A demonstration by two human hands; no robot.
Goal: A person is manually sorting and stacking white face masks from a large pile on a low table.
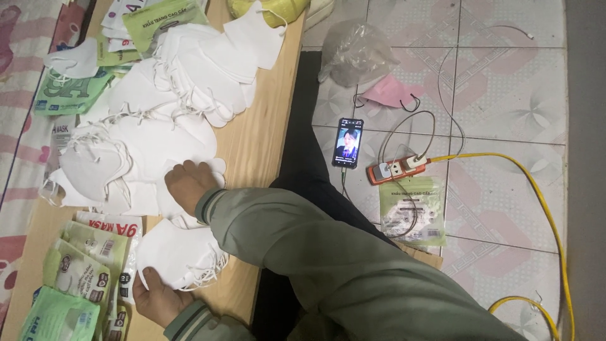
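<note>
White masks [158,136] are covering the wooden table [259,139]; right hand [188,183] is pressing flat, open, steadying them, while left hand [158,297] is gripping a small stack [180,252].

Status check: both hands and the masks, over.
Right hand flat on spread of white fabric face masks. Left hand holds a small mask stack. Green packets beside.
</note>
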